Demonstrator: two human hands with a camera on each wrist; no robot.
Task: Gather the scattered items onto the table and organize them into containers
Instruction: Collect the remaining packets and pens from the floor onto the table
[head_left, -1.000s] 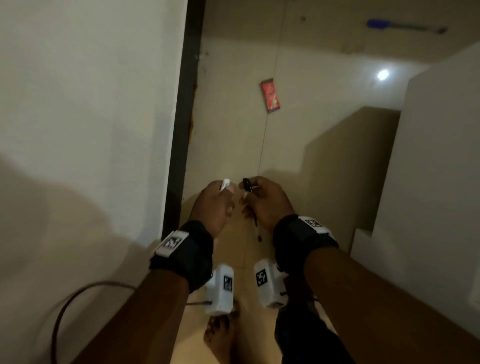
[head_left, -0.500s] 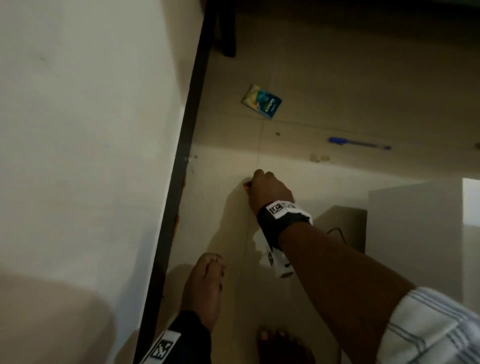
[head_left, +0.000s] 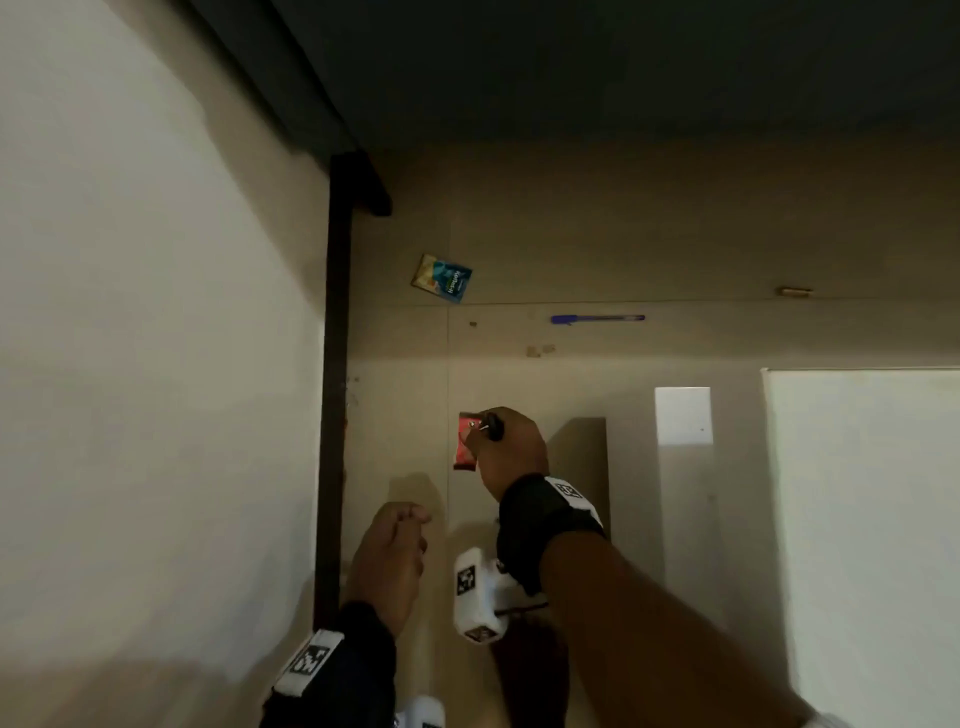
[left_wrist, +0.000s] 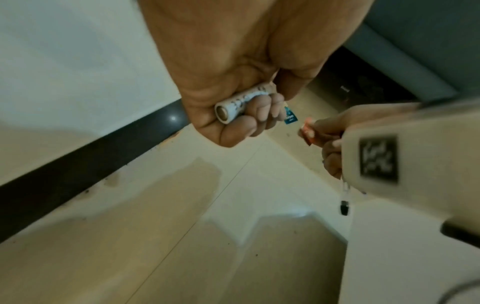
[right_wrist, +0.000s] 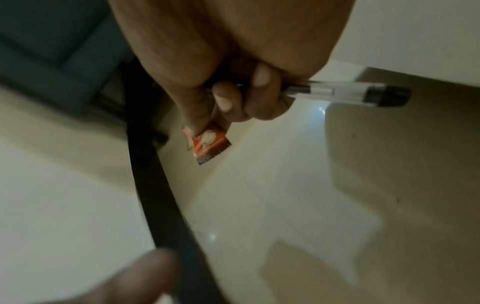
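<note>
1. Looking down, we see a strip of tiled floor (head_left: 649, 249) between a white panel (head_left: 145, 364) w/ a dark vertical edge (head_left: 335, 395) on the left and white boards (head_left: 862, 519) on the right; the middle is open room for our hands.
2. Our right hand (head_left: 511, 449) is clenched round two things: thumb and forefinger pinch a red sachet (right_wrist: 207, 144), flat, foil-like w/ a serrated lower edge, while the other fingers curl round a clear-barrelled pen (right_wrist: 348, 93) w/ a dark end cap sticking out sideways. Sachet hangs off the floor, just right of the dark edge.
3. Our left hand (head_left: 389, 566) sits lower and nearer, beside the dark edge, fingers wrapped round a small white cylinder (left_wrist: 240, 106), smooth, printed, open round end toward the wrist cam. Can't tell what it is.
4. Farther out on the floor: a blue-and-yellow packet (head_left: 441, 278), flat, lying tilted near the dark post's foot; a blue pen (head_left: 597, 318) lying crosswise to its right, well apart from it; a small tan piece (head_left: 794, 291) farther right, too small to tell.
5. Floor tiles are glossy, pale beige, w/ thin grout lines and a few specks. Upper part of head view is dark; nothing readable there.
6. Both wrists wear black bands w/ white marker tags.
</note>
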